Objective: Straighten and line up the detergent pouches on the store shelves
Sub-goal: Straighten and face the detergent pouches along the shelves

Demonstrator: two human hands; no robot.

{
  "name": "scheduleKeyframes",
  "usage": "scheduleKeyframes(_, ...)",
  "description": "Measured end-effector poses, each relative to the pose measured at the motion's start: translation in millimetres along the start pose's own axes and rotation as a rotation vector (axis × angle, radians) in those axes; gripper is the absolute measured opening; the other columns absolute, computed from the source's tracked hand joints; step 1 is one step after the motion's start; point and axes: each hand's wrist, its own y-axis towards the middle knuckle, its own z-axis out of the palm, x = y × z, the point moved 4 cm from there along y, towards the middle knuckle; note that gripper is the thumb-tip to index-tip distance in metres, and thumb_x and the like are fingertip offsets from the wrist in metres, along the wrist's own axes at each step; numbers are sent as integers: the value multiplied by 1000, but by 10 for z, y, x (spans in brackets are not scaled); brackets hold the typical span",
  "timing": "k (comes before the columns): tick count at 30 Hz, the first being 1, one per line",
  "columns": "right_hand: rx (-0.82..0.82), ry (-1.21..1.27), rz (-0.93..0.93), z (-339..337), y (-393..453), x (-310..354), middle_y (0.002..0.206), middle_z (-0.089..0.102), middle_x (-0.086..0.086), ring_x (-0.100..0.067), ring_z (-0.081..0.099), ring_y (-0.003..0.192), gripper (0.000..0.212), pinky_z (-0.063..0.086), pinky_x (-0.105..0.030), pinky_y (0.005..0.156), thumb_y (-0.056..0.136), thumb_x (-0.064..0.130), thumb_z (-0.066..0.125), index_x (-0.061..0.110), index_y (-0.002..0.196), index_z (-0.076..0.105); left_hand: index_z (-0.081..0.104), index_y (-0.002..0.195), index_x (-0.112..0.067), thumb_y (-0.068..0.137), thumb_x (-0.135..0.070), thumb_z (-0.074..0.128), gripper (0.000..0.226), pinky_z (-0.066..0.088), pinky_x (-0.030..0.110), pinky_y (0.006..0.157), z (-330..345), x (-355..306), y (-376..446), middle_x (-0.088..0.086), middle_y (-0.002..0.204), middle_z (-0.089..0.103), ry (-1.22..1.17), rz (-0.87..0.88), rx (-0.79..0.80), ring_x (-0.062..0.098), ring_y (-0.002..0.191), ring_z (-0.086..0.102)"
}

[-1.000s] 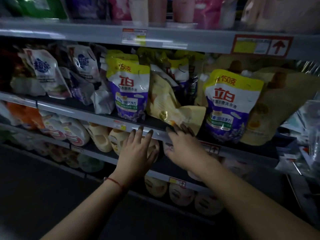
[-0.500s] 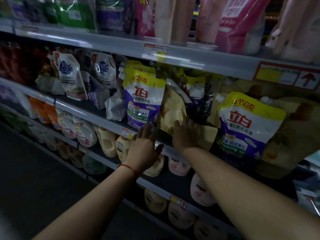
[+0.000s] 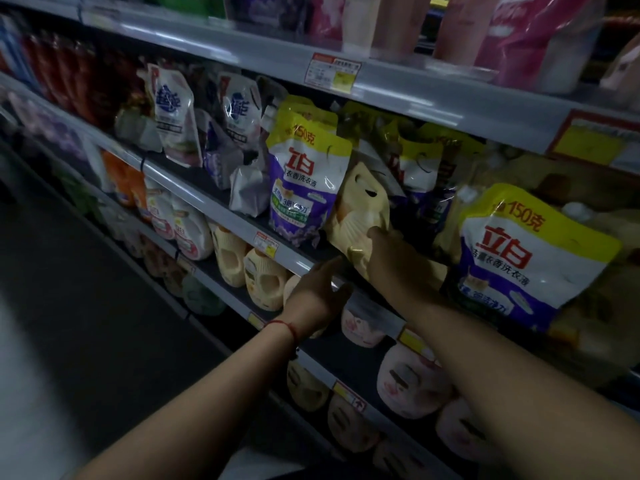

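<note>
A cream-yellow pouch (image 3: 360, 209) leans tilted on the middle shelf (image 3: 194, 188), between two purple-and-yellow detergent pouches, one to its left (image 3: 304, 181) and one to its right (image 3: 526, 258). My right hand (image 3: 391, 258) grips the lower part of the cream-yellow pouch, thumb on its front. My left hand (image 3: 318, 292) hovers at the shelf's front edge just below, fingers stretched toward the pouch's bottom corner and holding nothing. White pouches with blue logos (image 3: 173, 112) stand crooked further left.
The upper shelf (image 3: 398, 77) carries pink and purple packs and juts out above. Cream bottles (image 3: 263, 278) and pink-white bottles (image 3: 408, 379) fill the lower shelves under my arms. The dark aisle floor (image 3: 69, 341) lies to the left.
The view has moved closer to the shelf. My right hand went from the shelf edge up onto the cream-yellow pouch and took hold of it. My left hand rose toward the pouch's bottom.
</note>
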Motion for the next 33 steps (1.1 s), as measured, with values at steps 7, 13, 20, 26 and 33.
scheduleKeyframes(7,29,145,24,-88,-6,-166,140,41,-11,-35,46,124,51,43,-43,93,94,16,52,29,142,40,52,132,-14,98,-38,56,42,53,31,86,207,-214,95,-1,108,62,-667,-251,153,13,98,55)
scheduleKeyframes(13,-34,251,-6,-172,109,-282,140,46,-10,-31,46,127,52,43,-39,96,95,6,49,27,143,45,41,142,-23,87,-50,68,67,57,40,88,375,-337,233,8,134,54,-1026,-416,342,29,120,56)
scheduleKeyframes(20,-117,397,-78,-276,28,-363,143,49,-6,-25,44,133,50,39,-31,101,95,7,52,27,141,50,52,130,-9,91,-45,65,54,55,36,73,438,-460,338,16,130,58,-1165,-532,367,26,105,63)
scheduleKeyframes(26,-235,586,-89,-453,-100,-396,148,46,0,-18,39,137,51,40,-30,104,95,7,53,30,139,50,49,134,-20,78,-41,80,67,53,56,92,427,-547,455,17,127,64,-1189,-334,306,37,114,64)
scheduleKeyframes(33,-293,841,-161,-418,-155,-433,146,44,7,-10,39,136,53,42,-43,107,92,8,56,36,136,46,51,130,-23,90,-10,68,46,57,51,89,77,-713,536,11,122,67,-1112,-67,113,30,109,66)
